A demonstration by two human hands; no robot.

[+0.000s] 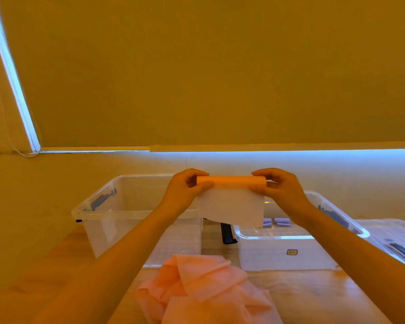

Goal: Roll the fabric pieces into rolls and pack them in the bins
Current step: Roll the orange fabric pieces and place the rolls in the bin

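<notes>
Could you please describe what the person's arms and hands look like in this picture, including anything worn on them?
Both forearms are bare as far as the frame shows: no sleeves or cuffs are in view. The left hand and right hand wear no gloves, and no watch, bracelet or ring can be seen. The fingers are bare too. Warm yellow lighting tints everything.

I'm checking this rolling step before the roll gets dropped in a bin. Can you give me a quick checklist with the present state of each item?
1. Left hand grips one end of the roll: ok.
2. Right hand grips the other end: ok.
3. Fabric fully rolled: not ok, a loose flap hangs below.
4. Roll level: ok.
5. Room in the right bin: ok, only a few purple rolls show.
6. Left bin contents: cannot tell.
</notes>
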